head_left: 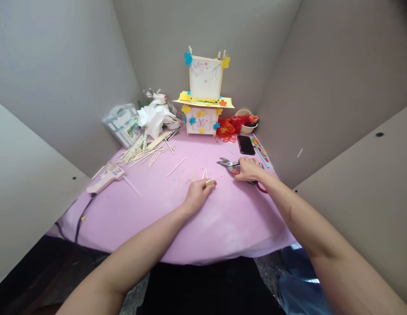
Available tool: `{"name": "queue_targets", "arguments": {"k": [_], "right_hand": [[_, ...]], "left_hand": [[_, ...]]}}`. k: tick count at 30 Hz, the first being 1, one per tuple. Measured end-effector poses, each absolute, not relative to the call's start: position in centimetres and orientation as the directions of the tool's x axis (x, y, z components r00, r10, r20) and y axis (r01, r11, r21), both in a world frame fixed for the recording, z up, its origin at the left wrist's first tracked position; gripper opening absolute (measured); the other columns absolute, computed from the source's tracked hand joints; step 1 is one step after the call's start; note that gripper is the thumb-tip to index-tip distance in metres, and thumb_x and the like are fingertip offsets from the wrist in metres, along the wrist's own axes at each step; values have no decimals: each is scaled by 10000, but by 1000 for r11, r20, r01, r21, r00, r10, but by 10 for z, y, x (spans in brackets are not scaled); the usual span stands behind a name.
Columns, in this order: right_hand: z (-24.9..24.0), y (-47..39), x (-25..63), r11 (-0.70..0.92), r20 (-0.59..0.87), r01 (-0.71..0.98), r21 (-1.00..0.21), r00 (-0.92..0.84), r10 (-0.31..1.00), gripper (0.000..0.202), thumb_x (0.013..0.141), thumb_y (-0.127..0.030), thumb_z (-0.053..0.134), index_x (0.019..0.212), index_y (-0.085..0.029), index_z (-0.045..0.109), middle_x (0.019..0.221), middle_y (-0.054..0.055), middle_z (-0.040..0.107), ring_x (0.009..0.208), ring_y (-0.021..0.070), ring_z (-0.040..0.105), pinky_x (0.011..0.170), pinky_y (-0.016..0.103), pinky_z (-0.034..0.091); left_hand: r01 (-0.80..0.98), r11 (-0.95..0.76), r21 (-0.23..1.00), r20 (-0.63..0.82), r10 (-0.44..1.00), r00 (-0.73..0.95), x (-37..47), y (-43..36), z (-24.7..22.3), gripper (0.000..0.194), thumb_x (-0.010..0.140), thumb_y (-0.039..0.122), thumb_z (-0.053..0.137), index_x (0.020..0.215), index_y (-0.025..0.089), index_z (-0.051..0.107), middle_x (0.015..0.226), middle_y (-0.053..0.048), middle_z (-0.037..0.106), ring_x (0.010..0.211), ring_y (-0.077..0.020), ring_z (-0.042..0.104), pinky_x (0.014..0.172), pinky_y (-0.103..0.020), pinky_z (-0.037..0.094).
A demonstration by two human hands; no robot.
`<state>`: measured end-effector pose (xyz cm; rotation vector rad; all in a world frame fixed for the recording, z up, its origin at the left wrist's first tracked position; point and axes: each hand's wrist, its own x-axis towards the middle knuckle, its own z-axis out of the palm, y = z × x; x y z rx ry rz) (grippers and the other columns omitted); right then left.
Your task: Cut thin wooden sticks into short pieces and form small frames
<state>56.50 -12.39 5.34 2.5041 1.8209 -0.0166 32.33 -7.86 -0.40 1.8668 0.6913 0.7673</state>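
Note:
My left hand (197,194) rests near the middle of the table with its fingers closed around some short pale wooden sticks (210,182). Just beyond it lie a few thin sticks (194,175), partly hidden by the hand. To the right, my right hand (248,169) grips a pair of pliers (227,163) low over the table; their jaws point left and are spread apart. Below that hand shows a red handle loop (262,187), perhaps of scissors. One loose stick (176,167) lies left of my left hand.
A pink-covered table (151,227) stands between grey panels. At the back is a paper-sided lantern-like model (206,78) with paper butterflies. A hot glue gun (108,178), a stick pile (147,153) and white tissue (154,119) lie left; a phone (245,145) and red cord (227,129) right.

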Motion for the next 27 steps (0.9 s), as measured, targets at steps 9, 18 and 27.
{"name": "queue_targets", "arguments": {"k": [9, 18, 27], "right_hand": [[65, -217, 492, -329, 110, 862, -385, 397, 911, 630, 680, -378, 588, 1227, -115, 421, 1173, 165, 554, 1044, 275, 557, 856, 340, 431], [68, -255, 423, -415, 26, 850, -325, 447, 894, 526, 722, -401, 553, 1155, -115, 468, 1043, 158, 587, 983, 290, 574, 795, 361, 444], [69, -245, 407, -421, 53, 889, -181, 437, 898, 423, 773, -408, 518, 1086, -125, 499, 988, 169, 602, 918, 301, 584, 736, 360, 439]], "left_hand": [[144, -416, 898, 241, 738, 631, 323, -84, -4, 180, 833, 248, 545, 870, 166, 702, 895, -31, 718, 821, -168, 642, 776, -259, 455], [131, -488, 863, 307, 713, 631, 321, -85, -2, 222, 839, 239, 525, 652, 155, 610, 627, 27, 576, 618, -110, 503, 604, -216, 361], [188, -493, 849, 291, 734, 614, 323, -83, -6, 221, 843, 191, 497, 702, 154, 662, 647, 1, 623, 612, -114, 524, 602, -211, 366]]}}
